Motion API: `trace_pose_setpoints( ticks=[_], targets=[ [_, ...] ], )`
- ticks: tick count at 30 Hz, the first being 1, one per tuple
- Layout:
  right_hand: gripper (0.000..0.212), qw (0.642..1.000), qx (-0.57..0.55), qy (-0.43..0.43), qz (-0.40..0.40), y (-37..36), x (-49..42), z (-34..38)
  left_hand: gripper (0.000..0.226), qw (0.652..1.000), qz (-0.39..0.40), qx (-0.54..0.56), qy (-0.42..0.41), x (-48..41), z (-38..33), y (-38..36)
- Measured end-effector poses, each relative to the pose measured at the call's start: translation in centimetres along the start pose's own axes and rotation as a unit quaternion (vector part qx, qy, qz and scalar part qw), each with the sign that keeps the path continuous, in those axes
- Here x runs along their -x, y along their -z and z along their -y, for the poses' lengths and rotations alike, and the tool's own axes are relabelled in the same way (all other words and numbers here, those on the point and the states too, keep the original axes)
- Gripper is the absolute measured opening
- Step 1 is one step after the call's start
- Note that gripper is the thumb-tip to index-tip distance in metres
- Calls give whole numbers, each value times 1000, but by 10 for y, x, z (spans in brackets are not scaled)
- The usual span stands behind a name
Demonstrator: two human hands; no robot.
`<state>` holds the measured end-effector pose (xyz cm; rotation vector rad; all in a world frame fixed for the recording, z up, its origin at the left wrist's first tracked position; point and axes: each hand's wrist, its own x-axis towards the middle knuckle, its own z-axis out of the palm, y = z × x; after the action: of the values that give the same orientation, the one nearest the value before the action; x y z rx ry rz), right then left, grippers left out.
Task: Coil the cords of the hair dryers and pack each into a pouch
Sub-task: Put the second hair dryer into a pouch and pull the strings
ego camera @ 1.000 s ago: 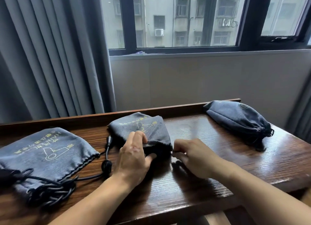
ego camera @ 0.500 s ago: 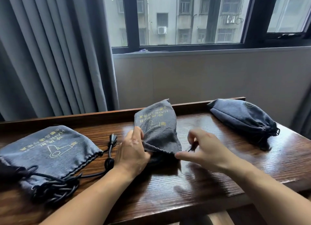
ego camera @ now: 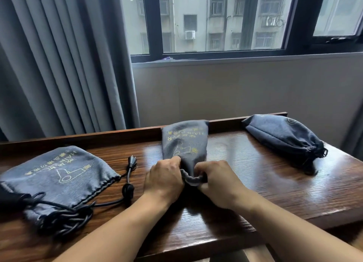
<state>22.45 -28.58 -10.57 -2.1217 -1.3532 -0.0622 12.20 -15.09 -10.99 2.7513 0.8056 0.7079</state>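
Note:
A grey drawstring pouch [ego camera: 184, 142] with yellow print stands upright in the middle of the wooden table [ego camera: 275, 193], its gathered mouth toward me. My left hand [ego camera: 164, 178] grips the left side of the mouth and my right hand [ego camera: 217, 183] grips the right side. A second grey pouch [ego camera: 57, 175] lies flat at the left, with a black hair dryer cord [ego camera: 64, 216] bunched in front of it and its plug [ego camera: 131, 160] lying loose. A third pouch [ego camera: 282, 136], drawn closed and bulging, lies at the right rear.
A raised wooden lip [ego camera: 117, 135] runs along the table's back edge. Grey curtains [ego camera: 64, 61] hang behind on the left, and a window [ego camera: 216, 20] sits above a pale wall. The table's right corner lies near the closed pouch.
The middle pouch rose from lying folded to standing upright. My right hand moved in from the right and took hold of its mouth beside my left hand.

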Motion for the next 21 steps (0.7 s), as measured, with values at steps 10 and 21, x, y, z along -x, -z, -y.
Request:
trace_pose_setpoints(
  ticks=[10, 21],
  targets=[
    [32, 999, 13, -29, 33, 37, 12, -38, 24, 994, 84, 31, -67, -3, 34, 13],
    [32, 995, 55, -32, 78, 60, 48, -64, 10, 980, 136, 41, -142, 22, 73, 51]
  ],
)
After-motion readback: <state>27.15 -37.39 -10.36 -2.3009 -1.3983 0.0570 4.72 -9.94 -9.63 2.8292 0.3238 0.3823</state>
